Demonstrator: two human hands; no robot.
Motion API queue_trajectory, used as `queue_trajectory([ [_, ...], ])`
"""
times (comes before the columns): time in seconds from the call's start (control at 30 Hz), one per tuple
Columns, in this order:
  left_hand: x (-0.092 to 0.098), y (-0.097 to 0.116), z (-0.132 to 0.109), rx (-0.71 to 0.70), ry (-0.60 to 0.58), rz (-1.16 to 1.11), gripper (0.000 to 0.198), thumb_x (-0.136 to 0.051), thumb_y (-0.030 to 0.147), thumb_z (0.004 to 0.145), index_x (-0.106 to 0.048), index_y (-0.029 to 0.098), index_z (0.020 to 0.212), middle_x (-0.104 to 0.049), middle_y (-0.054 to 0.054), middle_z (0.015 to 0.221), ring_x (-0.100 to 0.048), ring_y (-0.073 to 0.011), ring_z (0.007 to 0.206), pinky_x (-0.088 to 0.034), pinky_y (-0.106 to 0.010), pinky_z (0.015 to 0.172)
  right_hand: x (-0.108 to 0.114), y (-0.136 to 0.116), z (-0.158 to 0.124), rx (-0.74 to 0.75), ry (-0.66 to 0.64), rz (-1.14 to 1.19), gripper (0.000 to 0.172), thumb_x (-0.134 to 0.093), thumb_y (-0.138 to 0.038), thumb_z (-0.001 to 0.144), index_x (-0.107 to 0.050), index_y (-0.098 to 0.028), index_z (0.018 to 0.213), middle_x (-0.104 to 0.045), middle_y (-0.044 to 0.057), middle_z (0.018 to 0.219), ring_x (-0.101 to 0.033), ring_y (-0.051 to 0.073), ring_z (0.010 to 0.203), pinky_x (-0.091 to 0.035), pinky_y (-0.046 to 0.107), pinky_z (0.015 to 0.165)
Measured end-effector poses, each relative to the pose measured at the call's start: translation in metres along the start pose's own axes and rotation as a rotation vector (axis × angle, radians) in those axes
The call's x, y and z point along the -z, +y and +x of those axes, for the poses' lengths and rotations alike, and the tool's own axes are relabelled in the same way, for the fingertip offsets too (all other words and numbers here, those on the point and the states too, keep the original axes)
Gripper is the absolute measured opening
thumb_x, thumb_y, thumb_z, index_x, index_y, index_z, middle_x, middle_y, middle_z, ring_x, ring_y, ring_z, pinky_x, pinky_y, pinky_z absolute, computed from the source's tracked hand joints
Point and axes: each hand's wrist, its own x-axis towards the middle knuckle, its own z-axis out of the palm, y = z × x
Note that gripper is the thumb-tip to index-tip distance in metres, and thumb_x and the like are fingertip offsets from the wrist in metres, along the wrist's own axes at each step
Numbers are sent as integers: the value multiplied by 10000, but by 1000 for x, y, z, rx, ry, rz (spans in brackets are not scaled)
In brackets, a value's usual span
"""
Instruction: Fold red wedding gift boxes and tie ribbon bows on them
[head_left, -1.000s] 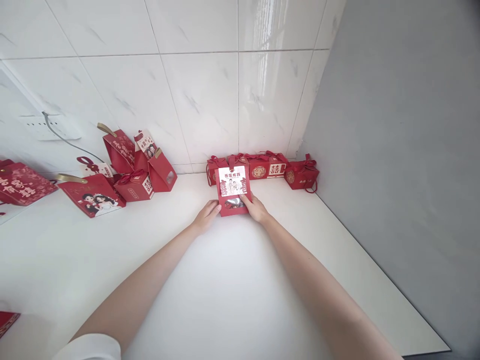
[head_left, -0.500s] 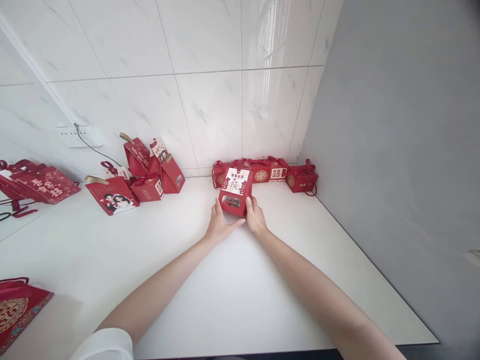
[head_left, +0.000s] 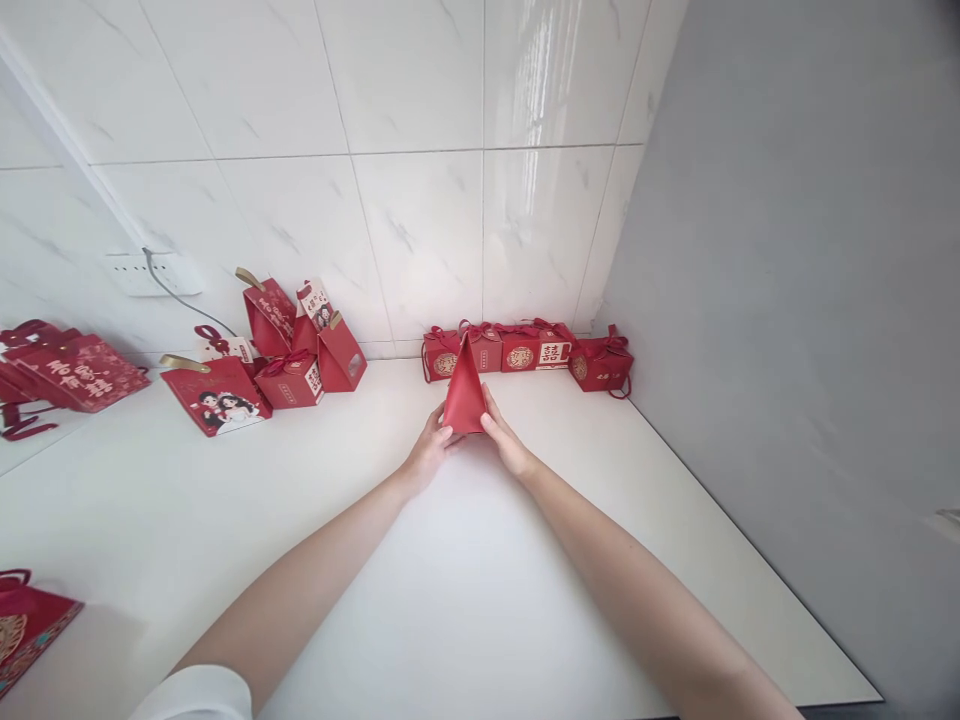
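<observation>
Between my two hands is a red gift box (head_left: 465, 392), upright, its plain triangular side facing me. My left hand (head_left: 429, 452) grips its lower left side, the thumb near the bottom edge. On the opposite side my right hand (head_left: 507, 438) presses the lower right, with the thumb on the near face. The box's printed front is turned out of sight. Behind it stands a row of small red boxes with ribbon bows (head_left: 525, 348) along the wall, partly covered by the held box. One more bow-tied box (head_left: 601, 365) sits at the row's right end.
Left of centre is a cluster of red gift boxes, among them one with a printed couple (head_left: 219, 395). Red bags (head_left: 94, 370) lie farther left, and another red bag (head_left: 34, 625) is at the lower left. A grey panel (head_left: 780, 300) borders the white table (head_left: 450, 600) on the right.
The held box has turned from its printed, windowed front to its plain triangular side. My hands have shifted their hold around its base. The view has moved slightly.
</observation>
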Motion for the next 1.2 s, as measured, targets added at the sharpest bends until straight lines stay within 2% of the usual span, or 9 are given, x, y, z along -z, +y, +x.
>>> queue_trajectory([
  [0.23, 4, 4, 6, 64, -64, -36, 540, -453, 393, 864, -360, 251, 1376, -493, -91, 1390, -545, -278, 1205, -391, -512, 1065, 21, 11, 13, -115, -29, 126, 1011, -657, -473, 807, 39, -272, 1512, -240, 58, 1555, -320, 221, 1396, -326, 448, 1126],
  [0.53, 3, 7, 9, 118, -56, -76, 513, -504, 387, 868, -391, 270, 1355, -462, -77, 1425, -525, -267, 1234, -394, -484, 1072, 27, 12, 18, -119, -47, 155, 978, -683, -441, 792, -52, -267, 1518, -266, 77, 1540, -354, 244, 1373, -403, 436, 1082],
  [0.63, 2, 7, 8, 125, -31, -151, 514, -426, 481, 902, -403, 235, 1353, -478, -100, 1408, -555, -282, 1201, -393, -490, 1066, 29, 13, 20, -110, 12, 149, 998, -700, -459, 772, -70, -254, 1519, -370, 109, 1481, -451, 258, 1302, -485, 425, 997],
  [0.7, 4, 6, 8, 119, 19, -167, 542, -391, 520, 907, -383, 231, 1365, -523, -112, 1360, -599, -291, 1138, -418, -502, 1031, 33, 13, 22, -111, 78, 133, 922, -679, -492, 778, -150, -289, 1506, -498, 95, 1381, -546, 260, 1199, -542, 413, 893],
  [0.83, 8, 3, 10, 62, 209, -62, 595, -475, 483, 883, -280, 300, 1414, -618, -79, 1220, -667, -242, 992, -467, -470, 969, 47, 15, 24, -102, 157, 76, 576, -611, -538, 802, -543, -259, 1301, -655, 69, 1174, -633, 241, 1015, -541, 374, 815],
  [0.9, 9, 1, 11, 27, 256, -47, 581, -434, 532, 896, -289, 313, 1415, -605, -74, 1232, -666, -209, 953, -475, -443, 965, 52, 15, 24, -71, 130, 57, 490, -634, -508, 791, -635, -235, 1198, -668, 68, 1157, -622, 238, 1030, -508, 384, 879],
  [1.0, 8, 1, 12, 39, 225, -88, 576, -362, 614, 899, -408, 256, 1348, -584, -101, 1247, -645, -183, 901, -487, -413, 948, 55, 14, 22, 9, 110, 17, 414, -699, -457, 753, -696, -253, 1113, -609, 57, 1268, -554, 248, 1165, -427, 403, 1011],
  [1.13, 6, 3, 13, 55, 221, -152, 520, -491, 564, 874, -477, 236, 1277, -595, -92, 1211, -622, -165, 866, -499, -388, 912, 56, 10, 22, 48, 130, -48, 330, -689, -498, 769, -736, -292, 1023, -386, -9, 1487, -287, 246, 1402, -251, 372, 1149],
  [1.2, 5, 4, 13, 78, 250, -216, 505, -498, 555, 874, -526, 191, 1224, -630, -103, 1115, -619, -171, 837, -508, -383, 889, 55, 7, 21, 38, 67, -44, 355, -641, -538, 802, -722, -308, 1059, -327, -43, 1521, -219, 247, 1431, -220, 381, 1162],
])
